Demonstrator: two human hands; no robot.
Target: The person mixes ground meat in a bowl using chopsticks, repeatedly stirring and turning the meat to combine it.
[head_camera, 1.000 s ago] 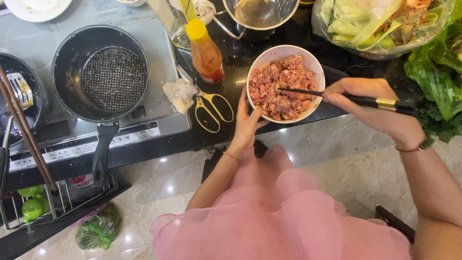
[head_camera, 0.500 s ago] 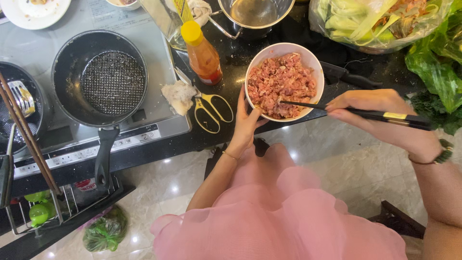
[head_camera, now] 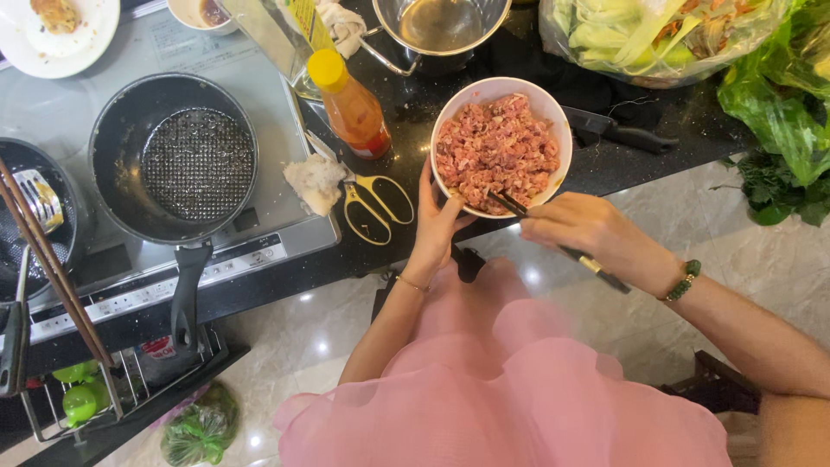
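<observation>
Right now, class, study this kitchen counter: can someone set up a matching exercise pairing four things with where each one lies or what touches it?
Things:
1. white bowl of minced meat
2. dark chopsticks
3. yellow-handled scissors
4. black frying pan

Places:
A. on the cooktop
B. in the right hand
C. steadied by the left hand
D. flat beside the orange sauce bottle

Pairs: 1-C, 2-B, 3-D, 4-A

An orange sauce bottle (head_camera: 353, 108) with a yellow cap stands on the table beside the stove. A clear plastic bag of greens (head_camera: 657, 35) lies behind, and a yellow label (head_camera: 304, 19) sits on a clear container.
</observation>
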